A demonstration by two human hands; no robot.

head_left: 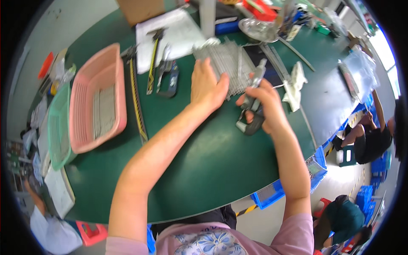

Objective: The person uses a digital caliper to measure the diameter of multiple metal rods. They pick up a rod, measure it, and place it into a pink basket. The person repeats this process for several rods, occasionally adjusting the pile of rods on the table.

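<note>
My right hand is closed around a micrometer with a dark C-shaped frame and a grey metal barrel. It is held above the green table, just right of a pile of thin grey strips. Nothing shows between the micrometer's jaws. At the left edge of that pile lies my left hand, its fingers stretched and thumb apart. The fingertips seem to touch the strips, though blur hides the exact contact. Left of this hand, a second micrometer lies on the table beside a caliper.
A pink basket with similar strips and a green basket stand left, beside a long caliper. Paper lies behind. White cloth-like scraps are at right. A blue bin sits below the table edge. Other people sit nearby.
</note>
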